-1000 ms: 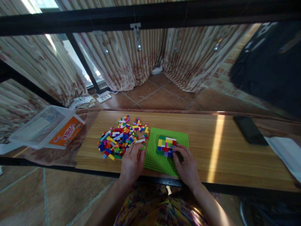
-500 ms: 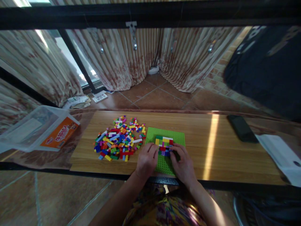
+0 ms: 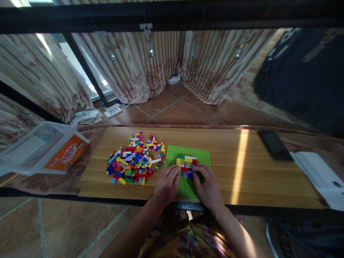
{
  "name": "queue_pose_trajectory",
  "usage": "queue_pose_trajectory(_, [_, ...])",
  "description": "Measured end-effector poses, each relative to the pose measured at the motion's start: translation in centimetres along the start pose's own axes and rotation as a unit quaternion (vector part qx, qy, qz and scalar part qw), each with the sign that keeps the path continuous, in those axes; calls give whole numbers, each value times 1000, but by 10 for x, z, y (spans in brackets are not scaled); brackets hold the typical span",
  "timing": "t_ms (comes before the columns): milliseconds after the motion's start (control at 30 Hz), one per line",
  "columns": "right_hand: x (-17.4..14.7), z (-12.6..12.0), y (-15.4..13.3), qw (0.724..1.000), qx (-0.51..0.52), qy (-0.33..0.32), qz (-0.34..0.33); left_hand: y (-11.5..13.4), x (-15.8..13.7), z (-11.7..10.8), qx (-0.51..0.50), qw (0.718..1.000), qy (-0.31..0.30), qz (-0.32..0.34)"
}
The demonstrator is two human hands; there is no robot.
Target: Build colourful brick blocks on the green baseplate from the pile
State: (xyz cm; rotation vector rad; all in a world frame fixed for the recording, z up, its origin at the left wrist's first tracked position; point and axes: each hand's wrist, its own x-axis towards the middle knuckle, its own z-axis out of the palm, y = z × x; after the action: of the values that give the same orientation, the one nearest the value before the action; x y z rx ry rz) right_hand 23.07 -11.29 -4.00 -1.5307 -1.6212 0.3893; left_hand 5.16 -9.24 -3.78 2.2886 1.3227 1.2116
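A green studded baseplate (image 3: 200, 152) lies on the wooden tabletop. On it sits a low block of building bricks (image 3: 186, 163) in several colours, with white, yellow, green, red, purple and blue showing. My left hand (image 3: 166, 182) curls against the block's left side, its thumb and forefinger close together. From the other side, my right hand (image 3: 209, 186) bends its thumb and fingers onto the block's right edge. The fingers partly cover the bricks, and any single small brick between them cannot be made out. Left of the baseplate spreads a pile of loose bricks (image 3: 134, 161).
At the far left stands a clear plastic box (image 3: 34, 143) with an orange label (image 3: 67, 154). A dark phone (image 3: 275, 145) lies on the right of the wooden tabletop (image 3: 223, 172), beside a white flat object (image 3: 317, 173). A black edge (image 3: 129, 202) runs along the table's near side.
The view has shifted slightly, so everything sits a little further left. Both hands stay at the brick block, with hardly any movement.
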Motion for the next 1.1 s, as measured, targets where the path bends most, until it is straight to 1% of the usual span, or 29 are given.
queue_pose_trajectory(233, [0,-1,-2,1000,8,-3,4,1,-1,0,-19,999,-2,-39])
queue_pose_trajectory(667, [0,-1,-1,1000,10,-5,4,-1,1,2,9,1000,-5,5])
queue_pose_trajectory(1100, [1,-1,-1,1000,5,0,2,1,2,2,2,1000,-6,12])
